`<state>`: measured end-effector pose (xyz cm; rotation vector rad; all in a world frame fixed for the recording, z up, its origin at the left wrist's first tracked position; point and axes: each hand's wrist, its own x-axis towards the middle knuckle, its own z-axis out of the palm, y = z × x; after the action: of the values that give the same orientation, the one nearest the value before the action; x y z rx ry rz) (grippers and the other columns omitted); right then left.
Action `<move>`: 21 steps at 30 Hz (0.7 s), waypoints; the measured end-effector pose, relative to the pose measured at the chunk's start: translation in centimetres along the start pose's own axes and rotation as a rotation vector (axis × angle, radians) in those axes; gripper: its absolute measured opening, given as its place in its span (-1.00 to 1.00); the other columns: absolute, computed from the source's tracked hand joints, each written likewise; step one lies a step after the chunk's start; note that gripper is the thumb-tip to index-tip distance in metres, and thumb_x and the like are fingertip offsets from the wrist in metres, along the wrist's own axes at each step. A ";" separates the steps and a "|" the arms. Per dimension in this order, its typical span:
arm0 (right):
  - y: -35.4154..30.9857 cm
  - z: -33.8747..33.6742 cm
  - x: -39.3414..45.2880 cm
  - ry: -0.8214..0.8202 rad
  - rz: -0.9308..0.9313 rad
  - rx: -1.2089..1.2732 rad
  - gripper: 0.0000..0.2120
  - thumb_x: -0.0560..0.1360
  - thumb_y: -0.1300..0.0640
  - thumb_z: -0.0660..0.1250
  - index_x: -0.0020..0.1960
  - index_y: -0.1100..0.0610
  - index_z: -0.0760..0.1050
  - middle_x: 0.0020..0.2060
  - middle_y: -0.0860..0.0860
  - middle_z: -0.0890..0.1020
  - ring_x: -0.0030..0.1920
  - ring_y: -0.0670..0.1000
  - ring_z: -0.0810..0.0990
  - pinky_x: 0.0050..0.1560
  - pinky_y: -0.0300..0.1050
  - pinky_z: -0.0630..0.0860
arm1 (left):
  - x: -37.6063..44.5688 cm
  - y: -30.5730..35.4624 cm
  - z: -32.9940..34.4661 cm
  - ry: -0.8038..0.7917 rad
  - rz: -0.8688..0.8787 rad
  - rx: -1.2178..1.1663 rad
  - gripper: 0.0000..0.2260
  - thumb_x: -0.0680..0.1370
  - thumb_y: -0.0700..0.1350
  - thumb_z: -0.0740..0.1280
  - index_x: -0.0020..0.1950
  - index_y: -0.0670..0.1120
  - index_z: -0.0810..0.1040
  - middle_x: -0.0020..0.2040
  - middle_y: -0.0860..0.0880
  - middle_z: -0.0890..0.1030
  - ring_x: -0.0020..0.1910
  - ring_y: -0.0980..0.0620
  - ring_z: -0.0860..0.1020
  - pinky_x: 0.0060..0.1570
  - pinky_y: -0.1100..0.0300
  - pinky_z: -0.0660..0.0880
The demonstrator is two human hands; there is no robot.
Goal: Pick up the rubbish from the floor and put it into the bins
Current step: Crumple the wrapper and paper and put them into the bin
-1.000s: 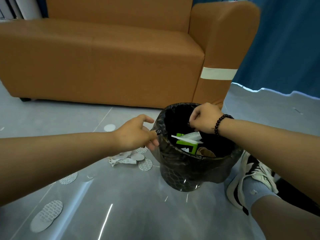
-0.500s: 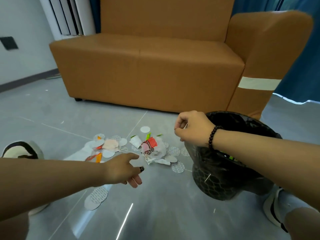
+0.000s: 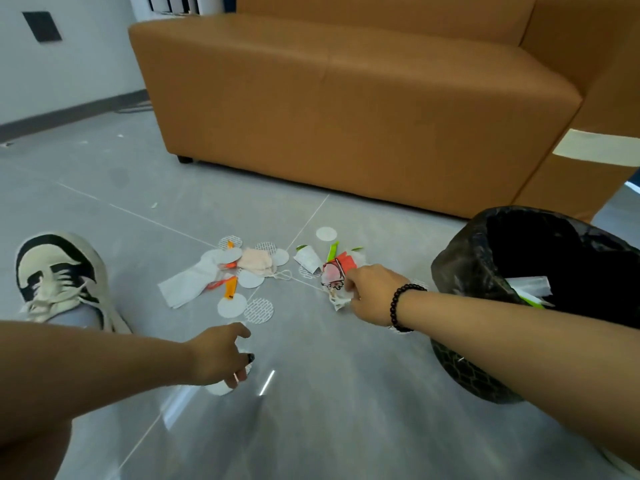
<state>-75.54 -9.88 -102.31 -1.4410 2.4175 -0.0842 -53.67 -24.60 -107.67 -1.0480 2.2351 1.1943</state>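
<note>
Rubbish lies scattered on the grey floor: several white discs, orange scraps, a pink cloth piece, a white paper sheet and a crumpled red-and-white wrapper. My right hand, with a black bead bracelet, grips the wrapper's right side on the floor. My left hand reaches down nearer to me, fingertips touching a lone white disc, thumb held apart. The black-bagged bin stands at the right, behind my right forearm, with white and green paper inside.
A tan sofa stands close behind the rubbish and bin. My shoe rests on the floor at the left. A white wall with a dark baseboard runs at the far left.
My right hand left the bin rim and came down left onto the wrapper. My left hand dropped lower onto the single disc. The view swung left, pushing the bin toward the right edge.
</note>
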 end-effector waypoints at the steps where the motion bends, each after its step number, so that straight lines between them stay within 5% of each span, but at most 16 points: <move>1: 0.0 0.3 0.9 0.027 0.020 0.009 -0.72 0.47 0.10 0.20 0.18 0.06 0.40 0.07 0.06 0.54 0.05 0.16 0.55 -0.02 -0.09 0.50 | 0.2 0.2 0.1 -0.005 0.016 -0.023 -0.63 0.60 -0.09 0.26 0.37 -0.06 0.25 -0.14 -0.01 0.70 -0.31 0.09 0.65 -0.38 0.43 0.44; 8: 0.2 4.0 8.0 0.168 0.110 -0.038 -0.53 0.51 0.11 0.22 0.39 0.11 0.21 0.31 0.14 0.26 0.28 0.20 0.32 0.13 0.05 0.41 | 1.8 0.2 -0.5 0.019 0.057 -0.133 -0.71 0.61 -0.13 0.24 0.31 -0.06 0.30 -0.10 -0.08 0.71 -0.27 0.02 0.64 -0.30 0.40 0.49; 13: 0.5 6.5 11.8 -0.005 0.156 -0.079 -0.33 0.46 0.18 0.28 0.49 -0.03 0.08 0.46 0.14 0.02 0.43 0.24 0.09 0.36 0.14 0.26 | 2.5 -0.2 -0.7 0.012 0.046 -0.135 -0.73 0.62 -0.13 0.22 0.31 -0.07 0.32 -0.08 -0.08 0.70 -0.26 0.04 0.64 -0.26 0.39 0.52; 21: 0.0 3.8 11.9 -0.025 0.177 -0.174 -0.74 0.51 0.12 0.27 0.18 0.16 0.49 0.16 0.13 0.53 0.14 0.16 0.53 0.10 -0.02 0.52 | 1.9 0.4 -1.3 -0.003 0.061 -0.139 -0.73 0.63 -0.12 0.21 0.32 -0.06 0.32 -0.09 -0.04 0.69 -0.28 0.09 0.64 -0.37 0.43 0.47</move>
<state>-79.58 -19.80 -108.80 -1.2807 2.5725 0.1887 -55.24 -26.32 -107.96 -1.0350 2.2229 1.3928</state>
